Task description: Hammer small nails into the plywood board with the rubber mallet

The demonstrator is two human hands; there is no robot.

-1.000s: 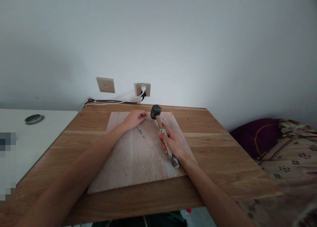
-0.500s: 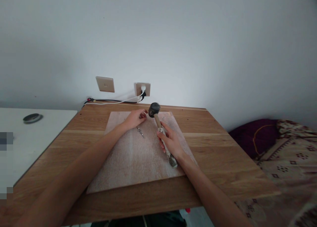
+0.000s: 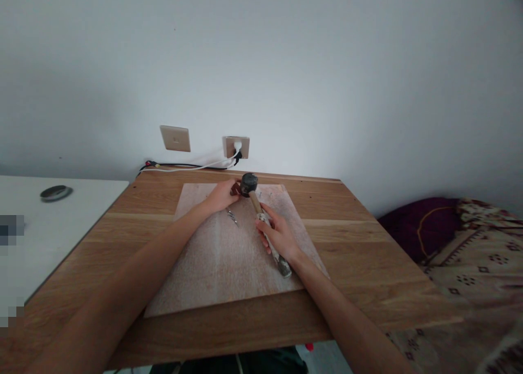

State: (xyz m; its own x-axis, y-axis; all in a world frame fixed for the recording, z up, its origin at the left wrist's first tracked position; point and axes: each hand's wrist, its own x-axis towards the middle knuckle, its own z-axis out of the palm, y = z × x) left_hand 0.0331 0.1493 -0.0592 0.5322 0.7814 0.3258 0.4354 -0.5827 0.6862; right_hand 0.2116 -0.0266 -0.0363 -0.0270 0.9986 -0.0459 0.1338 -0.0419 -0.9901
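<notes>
My right hand (image 3: 277,234) grips the wooden handle of a hammer; its dark head (image 3: 248,184) is down at the far edge of a pale board (image 3: 220,259) on the wooden table (image 3: 368,265). My left hand (image 3: 223,195) rests on the board with its fingertips pinched right beside the hammer head; whatever they pinch is too small to make out. A few small metal nails (image 3: 232,216) lie on the board just below my left wrist.
A wall switch (image 3: 175,139) and a socket (image 3: 236,147) with plugs and cables sit behind the table. A white surface at the left carries a dark round lid (image 3: 56,192). A patterned fabric and a purple cushion (image 3: 420,224) lie to the right.
The hammer head has swung left and down, from beside my left fingertips to right against them. My left hand has stayed in place.
</notes>
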